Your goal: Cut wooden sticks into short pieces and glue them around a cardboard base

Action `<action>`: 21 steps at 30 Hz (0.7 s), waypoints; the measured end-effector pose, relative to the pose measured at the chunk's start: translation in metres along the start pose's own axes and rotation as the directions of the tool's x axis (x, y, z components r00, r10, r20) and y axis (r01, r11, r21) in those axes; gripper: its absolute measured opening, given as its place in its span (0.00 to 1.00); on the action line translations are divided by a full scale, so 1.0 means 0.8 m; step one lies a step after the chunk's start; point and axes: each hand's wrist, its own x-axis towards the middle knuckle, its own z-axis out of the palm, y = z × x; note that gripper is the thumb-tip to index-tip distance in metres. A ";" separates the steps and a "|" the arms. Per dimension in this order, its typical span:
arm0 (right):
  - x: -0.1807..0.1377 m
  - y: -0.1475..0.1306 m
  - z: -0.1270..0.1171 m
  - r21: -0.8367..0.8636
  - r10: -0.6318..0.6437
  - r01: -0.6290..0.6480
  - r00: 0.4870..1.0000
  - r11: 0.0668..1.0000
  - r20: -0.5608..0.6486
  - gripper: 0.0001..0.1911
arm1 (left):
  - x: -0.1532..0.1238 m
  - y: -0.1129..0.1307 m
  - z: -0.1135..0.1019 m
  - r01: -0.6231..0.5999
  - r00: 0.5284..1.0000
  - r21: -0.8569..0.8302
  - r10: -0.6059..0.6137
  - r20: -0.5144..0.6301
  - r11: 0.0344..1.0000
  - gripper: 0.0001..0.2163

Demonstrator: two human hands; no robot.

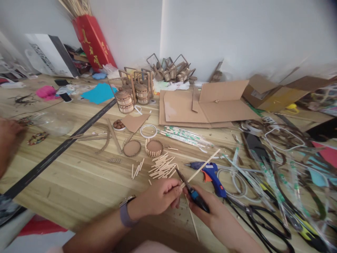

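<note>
While your left hand pinches a stick, your right hand clamps fingers round pliers. Short sticks lie at their eleven o'clock.

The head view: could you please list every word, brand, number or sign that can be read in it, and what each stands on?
"ME…" on the white bag; the remaining letters are too blurred.
Red container: gold characters, too blurred to read.
Clear wrappers: green print, too small.
Blue glue gun: pale label, too small.
Cardboard box: pale label, too blurred.
</note>
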 end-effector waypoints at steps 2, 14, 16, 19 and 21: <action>0.002 0.001 -0.001 0.006 -0.004 0.004 1.000 1.000 -0.005 0.12 | 0.000 0.000 0.000 -0.005 1.000 0.005 0.005 -0.024 1.000 0.17; 0.001 0.033 -0.022 -0.332 -0.294 0.143 0.835 0.932 -0.466 0.10 | 0.006 0.008 -0.009 0.040 0.969 0.084 -0.018 -0.246 0.996 0.15; 0.002 0.034 -0.017 -0.403 -0.403 0.216 0.786 0.889 -0.468 0.08 | 0.005 0.005 -0.003 0.041 0.973 0.230 0.013 -0.231 0.972 0.15; 0.004 0.034 -0.004 -0.466 -0.481 0.280 0.783 0.839 -0.395 0.09 | 0.002 -0.002 0.007 0.023 0.982 0.404 0.054 -0.179 0.914 0.16; 0.007 0.036 0.003 -0.514 -0.495 0.278 0.795 0.811 -0.351 0.10 | 0.000 -0.005 0.013 0.001 0.986 0.485 0.081 -0.147 0.874 0.16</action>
